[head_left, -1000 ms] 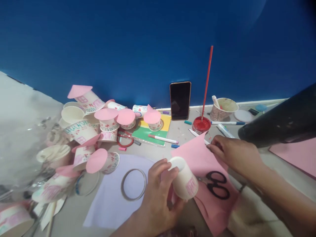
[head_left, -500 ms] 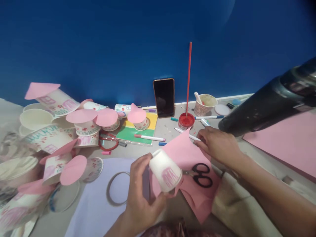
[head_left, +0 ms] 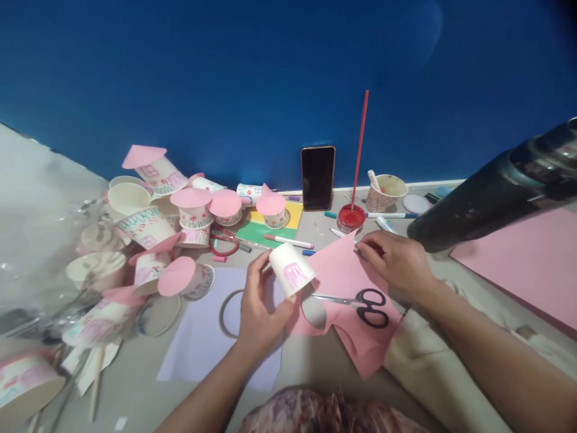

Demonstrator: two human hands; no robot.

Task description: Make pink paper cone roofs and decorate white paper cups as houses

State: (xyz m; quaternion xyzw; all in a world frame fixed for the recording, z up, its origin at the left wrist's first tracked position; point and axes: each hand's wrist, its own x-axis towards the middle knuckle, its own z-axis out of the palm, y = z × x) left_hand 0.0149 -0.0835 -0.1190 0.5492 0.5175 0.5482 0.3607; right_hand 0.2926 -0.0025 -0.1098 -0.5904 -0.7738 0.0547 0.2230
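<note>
My left hand (head_left: 264, 297) is closed around a small white paper cup (head_left: 291, 269), which is tilted and has a pink scribbled door drawn on its side. My right hand (head_left: 396, 261) has its fingers pinched on a white marker (head_left: 340, 233) behind the pink paper; the marker's far end is hidden under the hand. Below the hands lies a sheet of pink paper (head_left: 331, 264) with a round hole cut in it. Black-handled scissors (head_left: 372, 307) rest on that paper, their blades pointing toward the cup.
Several decorated cups with pink paper roofs (head_left: 192, 198) are piled at left. A roll of tape (head_left: 229, 313) lies on lilac paper (head_left: 193, 355). A phone (head_left: 318, 178), a red pot (head_left: 351, 218) with a stick and a patterned cup (head_left: 385, 191) stand behind. A dark cylinder (head_left: 478, 186) juts in from the right.
The view has shifted, showing more of the left side. My left hand has lifted the cup slightly away from the scissors, uncovering their blades and the hole. My right fingers have moved along the marker.
</note>
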